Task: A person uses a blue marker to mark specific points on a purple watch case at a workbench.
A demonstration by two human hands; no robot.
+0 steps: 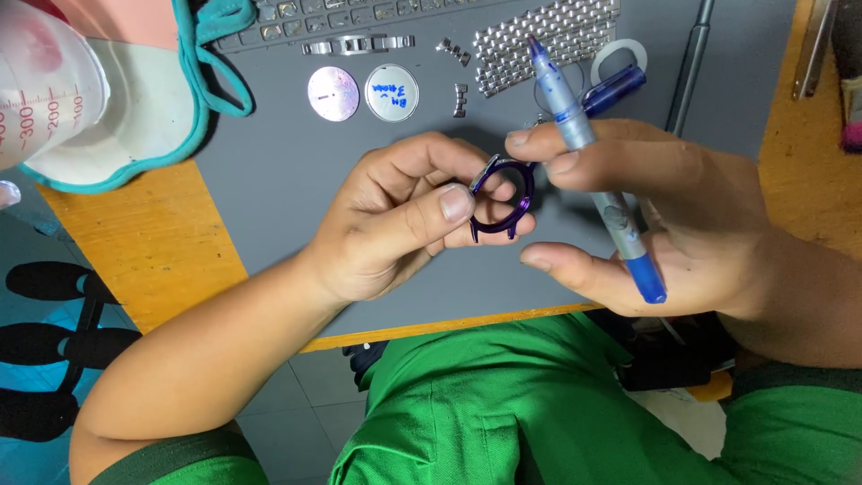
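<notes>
Left hand [395, 220] grip closed on purple watch case [503, 198] held above grey mat [269, 180], right hand [646, 216] grip closed on blue pen [588, 153] touching it; 2 discs [364, 92], bracelet [539, 40] lie apart on counter [162, 260], unassembled.

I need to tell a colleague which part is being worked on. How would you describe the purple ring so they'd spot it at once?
On the grey mat over the wooden table, find the two hands at the centre. The left hand pinches a purple ring. It is the only purple, hollow piece; the two discs above are flat and silver.
</notes>
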